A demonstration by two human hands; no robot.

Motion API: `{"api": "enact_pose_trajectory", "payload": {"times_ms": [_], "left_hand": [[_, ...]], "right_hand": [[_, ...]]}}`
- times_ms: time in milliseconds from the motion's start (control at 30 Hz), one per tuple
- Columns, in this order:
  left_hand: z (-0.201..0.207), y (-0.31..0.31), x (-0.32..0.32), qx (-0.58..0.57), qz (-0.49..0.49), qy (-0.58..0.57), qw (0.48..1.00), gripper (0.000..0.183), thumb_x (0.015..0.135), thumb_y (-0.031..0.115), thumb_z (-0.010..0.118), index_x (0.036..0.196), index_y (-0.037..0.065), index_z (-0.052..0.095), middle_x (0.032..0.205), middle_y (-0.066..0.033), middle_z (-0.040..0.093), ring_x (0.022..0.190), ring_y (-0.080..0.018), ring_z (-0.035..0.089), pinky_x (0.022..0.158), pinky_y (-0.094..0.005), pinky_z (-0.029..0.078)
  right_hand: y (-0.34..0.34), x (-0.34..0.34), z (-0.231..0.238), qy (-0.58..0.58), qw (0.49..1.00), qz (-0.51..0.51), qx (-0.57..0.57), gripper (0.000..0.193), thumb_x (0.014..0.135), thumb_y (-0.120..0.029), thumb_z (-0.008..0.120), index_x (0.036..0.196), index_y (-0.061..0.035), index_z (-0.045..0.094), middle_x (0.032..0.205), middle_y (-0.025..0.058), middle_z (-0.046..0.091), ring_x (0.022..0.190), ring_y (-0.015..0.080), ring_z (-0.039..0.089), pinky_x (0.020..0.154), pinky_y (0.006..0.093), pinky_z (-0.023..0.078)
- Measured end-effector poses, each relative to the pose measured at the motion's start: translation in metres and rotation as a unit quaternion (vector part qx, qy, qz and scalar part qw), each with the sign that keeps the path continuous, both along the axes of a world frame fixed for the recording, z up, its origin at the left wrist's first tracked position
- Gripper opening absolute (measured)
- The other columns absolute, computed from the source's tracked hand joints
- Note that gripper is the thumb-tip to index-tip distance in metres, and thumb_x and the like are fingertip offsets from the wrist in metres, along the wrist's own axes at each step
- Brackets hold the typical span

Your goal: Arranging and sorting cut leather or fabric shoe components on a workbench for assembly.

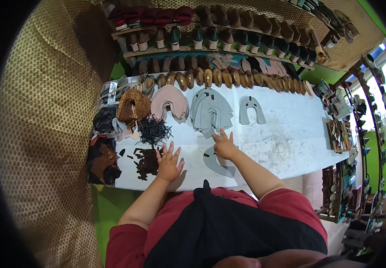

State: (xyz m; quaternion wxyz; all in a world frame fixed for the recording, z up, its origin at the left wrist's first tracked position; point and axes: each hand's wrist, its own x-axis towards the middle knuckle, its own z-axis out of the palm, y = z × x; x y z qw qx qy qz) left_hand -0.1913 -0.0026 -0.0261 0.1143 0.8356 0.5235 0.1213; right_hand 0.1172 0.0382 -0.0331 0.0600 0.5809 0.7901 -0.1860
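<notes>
My left hand [170, 164] is open, its fingers spread, beside a loose pile of dark brown strips [146, 161]. My right hand [225, 146] has its fingers apart over the upper part of a grey U-shaped shoe upper piece [219, 166] lying near the front edge. Part of that piece is hidden beneath the hand, and a small black tab shows on it. Just beyond the fingers lies a fanned stack of similar grey pieces [199, 111]. To its right, a single grey U-shaped piece [252, 105] carries a few black tabs.
On the left of the white table [291, 116] are pink pieces [170, 98], leopard-print pieces [135, 103], black shreds [153, 130] and a black bag [104, 119]. Wooden shoe lasts [208, 78] line the back, below shelves of shoes [197, 38]. A tool box [339, 135] stands at right.
</notes>
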Motion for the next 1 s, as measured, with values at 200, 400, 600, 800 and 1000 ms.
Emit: {"api": "enact_pose_trajectory", "payload": {"times_ms": [200,400,600,800,1000], "left_hand": [[-0.004,-0.007,0.035,-0.044,-0.01,0.014,0.999,0.065,0.089,0.039,0.065,0.146,0.014,0.048,0.165,-0.0171,0.017,0.151,-0.0455,0.012,0.115,-0.0688,0.009],[-0.014,-0.014,0.068,-0.089,-0.021,0.048,0.995,0.064,0.087,0.039,0.067,0.144,0.013,0.051,0.165,-0.0167,0.017,0.151,-0.0442,0.012,0.115,-0.0701,0.009],[-0.016,-0.017,0.095,-0.109,-0.016,0.043,0.993,0.061,0.087,0.038,0.066,0.141,0.01,0.054,0.165,-0.0188,0.017,0.152,-0.0438,0.009,0.115,-0.0693,0.007],[-0.006,-0.017,0.118,-0.115,0.061,-0.02,0.991,0.047,0.084,0.032,0.069,0.124,0.008,0.066,0.163,-0.0239,0.018,0.151,-0.0479,0.007,0.116,-0.0689,0.006],[-0.02,0.006,0.135,-0.197,0.18,-0.066,0.961,0.03,0.075,0.037,0.077,0.092,0.012,0.073,0.163,-0.027,0.017,0.151,-0.0501,0.004,0.114,-0.0704,0.003]], "right_hand": [[-0.001,0.002,-0.011,0.011,0.999,0.022,0.029,0.019,0.082,-0.022,0.071,0.095,-0.0104,0.078,0.157,0.0098,0.038,0.153,0.0423,0.009,0.11,0.0788,0.009],[-0.01,0.008,-0.027,0.032,0.992,0.033,0.117,0.024,0.082,-0.021,0.07,0.103,-0.0089,0.074,0.151,0.0101,0.045,0.15,0.0415,0.019,0.11,0.0779,0.014],[-0.03,0.038,-0.031,0.122,0.975,0.062,0.172,0.025,0.086,-0.024,0.067,0.109,-0.0164,0.072,0.15,0.0089,0.046,0.148,0.041,0.023,0.111,0.0748,0.017],[-0.05,0.056,-0.013,0.08,0.984,0.104,0.12,0.042,0.093,-0.033,0.061,0.135,-0.0329,0.06,0.162,0.008,0.028,0.152,0.04,0.013,0.114,0.0732,0.01],[-0.051,0.063,-0.02,0.054,0.983,0.132,0.115,0.052,0.096,-0.044,0.054,0.148,-0.0368,0.047,0.164,0.0091,0.022,0.153,0.0399,0.009,0.114,0.0732,0.006]]}}
